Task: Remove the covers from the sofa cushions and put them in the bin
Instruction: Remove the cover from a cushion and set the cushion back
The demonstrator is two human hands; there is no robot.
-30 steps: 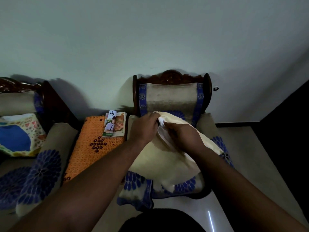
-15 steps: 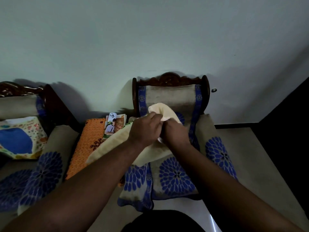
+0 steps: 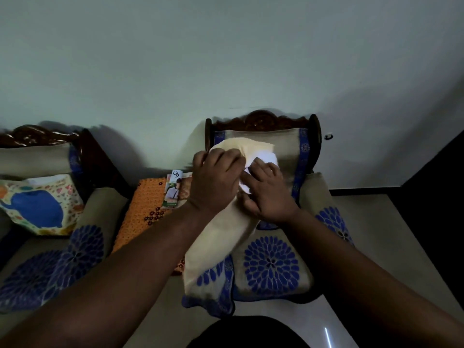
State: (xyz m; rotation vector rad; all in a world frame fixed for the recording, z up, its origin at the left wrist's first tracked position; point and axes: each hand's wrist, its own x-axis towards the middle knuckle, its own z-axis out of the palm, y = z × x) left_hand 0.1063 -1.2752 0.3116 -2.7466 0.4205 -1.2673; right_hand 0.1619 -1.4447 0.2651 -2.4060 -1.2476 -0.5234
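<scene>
I hold a cream cushion cover point(image 3: 216, 247) up over the armchair point(image 3: 271, 267); it hangs long and narrow down to the seat's front edge. My left hand point(image 3: 216, 182) grips the cover's upper edge. My right hand point(image 3: 266, 194) holds the white inner cushion point(image 3: 263, 159) that shows at the cover's open top. Both hands are close together in front of the chair's backrest. No bin is in view.
A sofa at the left has blue-flower upholstery point(image 3: 50, 267) and a colourful cushion point(image 3: 40, 204) on it. Between sofa and armchair stands a small table with an orange beaded mat point(image 3: 140, 212) and a booklet point(image 3: 173, 189). Tiled floor point(image 3: 376, 234) lies to the right.
The cushion has been lifted off the seat and turned upright against the backrest. Both hands rose with it, and white inner cushion now shows at the top.
</scene>
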